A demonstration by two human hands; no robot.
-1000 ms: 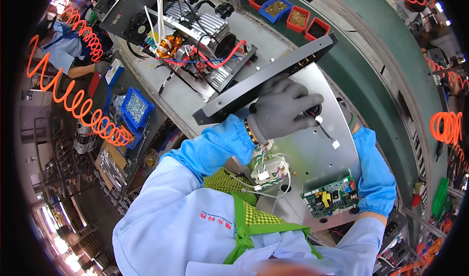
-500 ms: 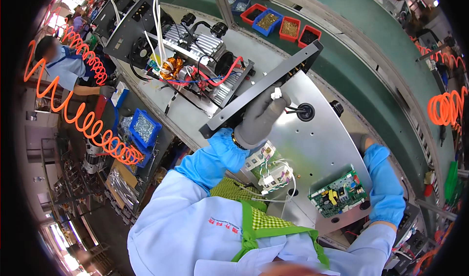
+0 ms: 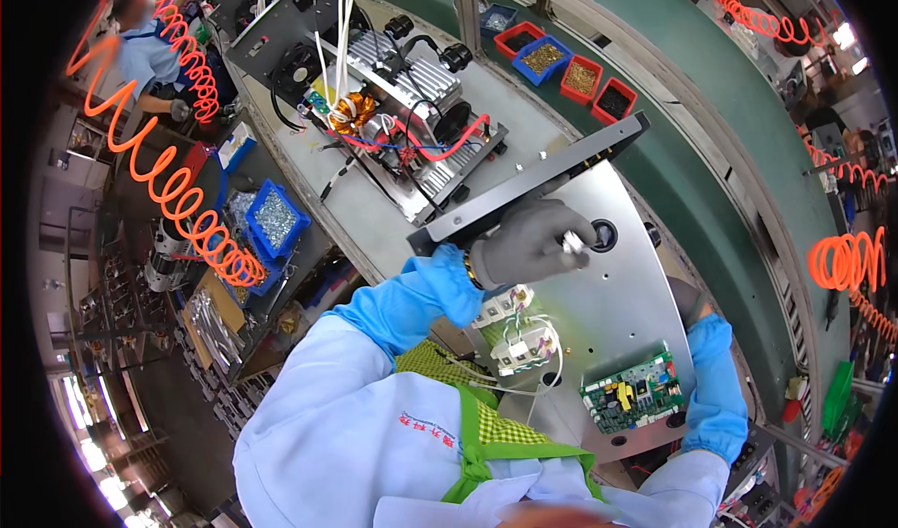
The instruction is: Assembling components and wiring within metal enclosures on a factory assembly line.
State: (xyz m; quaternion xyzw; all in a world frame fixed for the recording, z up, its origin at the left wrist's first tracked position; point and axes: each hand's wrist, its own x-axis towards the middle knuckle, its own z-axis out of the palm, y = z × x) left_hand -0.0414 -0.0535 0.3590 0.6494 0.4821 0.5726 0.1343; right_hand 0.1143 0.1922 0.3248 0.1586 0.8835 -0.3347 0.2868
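My left hand (image 3: pixel 535 245), in a grey glove, pinches a small white piece (image 3: pixel 572 243) between thumb and fingertips over a bare metal panel (image 3: pixel 617 289). Right beside those fingertips is a black-rimmed round hole (image 3: pixel 605 236) in the panel. My right hand (image 3: pixel 688 300), gloved too, is at the panel's right edge, its fingers hidden behind the metal. On the panel are a green circuit board (image 3: pixel 634 395) and white terminal blocks (image 3: pixel 524 346) with white wires. A long dark grey bar-like plate (image 3: pixel 533 184) stands along the panel's far end, behind my left hand.
An opened machine (image 3: pixel 402 107) with finned metal, fans and red cables stands beyond the plate. Small red and blue bins (image 3: pixel 580 78) of fasteners line the green bench (image 3: pixel 739 201). Orange coiled hoses (image 3: pixel 178 182) hang at left; another person (image 3: pixel 150 51) works there.
My left hand has moved nearer to the round hole with the white piece. The black wires seen at the hole are now out of sight. The whole view has shifted somewhat.
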